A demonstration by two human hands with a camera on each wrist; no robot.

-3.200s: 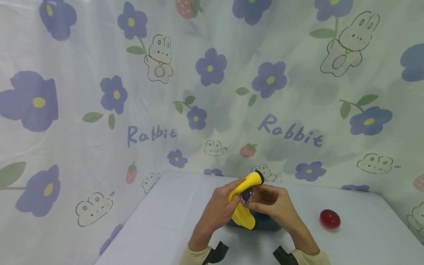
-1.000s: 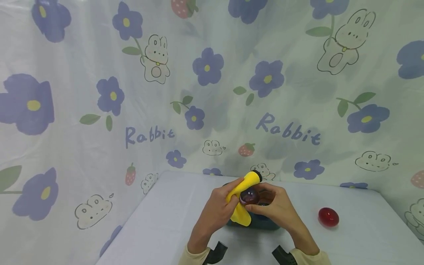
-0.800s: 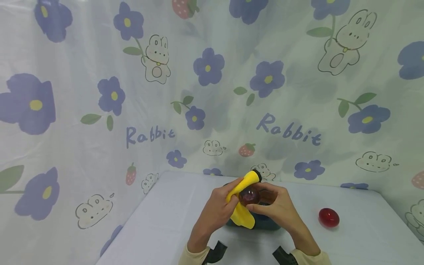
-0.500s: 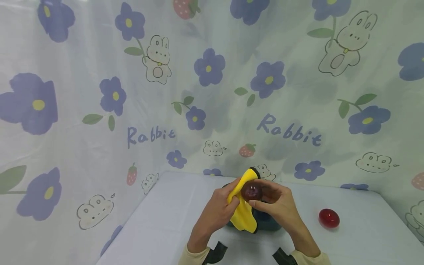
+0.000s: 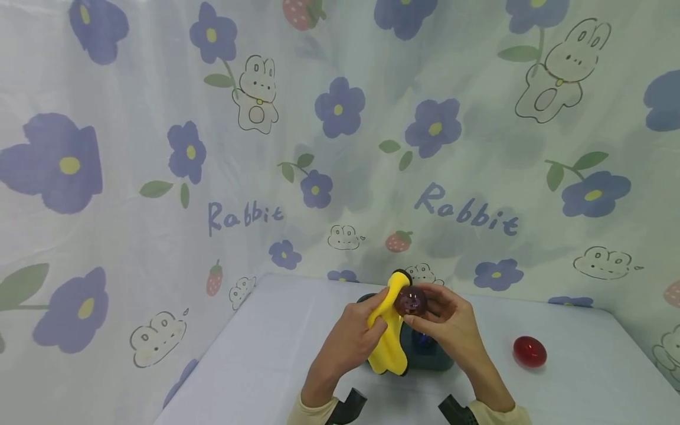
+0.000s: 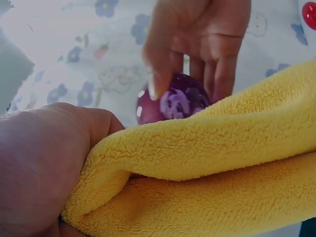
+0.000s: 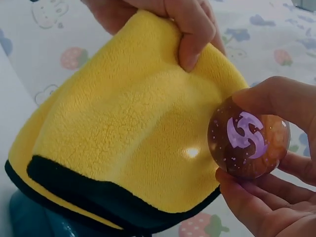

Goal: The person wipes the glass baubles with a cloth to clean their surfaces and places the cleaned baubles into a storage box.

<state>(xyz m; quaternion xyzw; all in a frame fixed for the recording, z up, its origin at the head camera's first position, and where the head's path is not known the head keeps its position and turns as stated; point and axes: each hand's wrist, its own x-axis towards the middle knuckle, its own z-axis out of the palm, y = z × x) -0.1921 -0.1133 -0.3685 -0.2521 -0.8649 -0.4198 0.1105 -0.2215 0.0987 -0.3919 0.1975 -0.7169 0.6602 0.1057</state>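
Observation:
My left hand grips a yellow fleece cloth with a black edge, folded and draped over its fingers. My right hand pinches a translucent purple ball with a pale swirl mark, fingertips round it. The ball touches the cloth at its right side. From the left wrist, the ball shows above the cloth, with the right hand's fingers behind it. Both hands are held above the table.
A dark teal container sits on the white table beneath the hands. A red ball lies on the table to the right. A printed flower-and-rabbit curtain encloses the back and sides.
The cloth has turned from lying across the ball to hanging more upright on its left. The purple ball has risen slightly and shows more fully. The red ball has not moved.

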